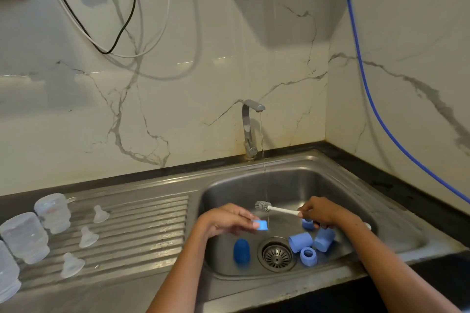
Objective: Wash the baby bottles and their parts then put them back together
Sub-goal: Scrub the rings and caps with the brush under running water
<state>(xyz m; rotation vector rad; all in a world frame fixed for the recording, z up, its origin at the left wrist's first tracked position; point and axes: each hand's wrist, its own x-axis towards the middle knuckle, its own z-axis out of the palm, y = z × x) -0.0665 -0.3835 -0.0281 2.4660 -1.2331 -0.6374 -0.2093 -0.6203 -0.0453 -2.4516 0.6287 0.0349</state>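
Where the ribbed drainboard (pixel 132 213) runs left of the sink basin (pixel 396 216), I see three clear bottles (pixel 25 236) upended and four clear teats (pixel 87 237) beside them. Over the basin, my left hand (pixel 226 220) pinches a blue screw ring (pixel 260 225) under the tap's (pixel 248 129) thin stream. Right of it my right hand (pixel 321 212) grips a small white teat brush (pixel 277 208), with blue caps and rings (pixel 300 242) on the basin floor around the drain (pixel 276 254).

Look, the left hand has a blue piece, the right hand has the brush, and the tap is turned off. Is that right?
Not quite. The tap is on: the head view shows a thin stream of water falling from it into the sink. The rest is right: the left hand holds a blue piece and the right hand holds the brush.
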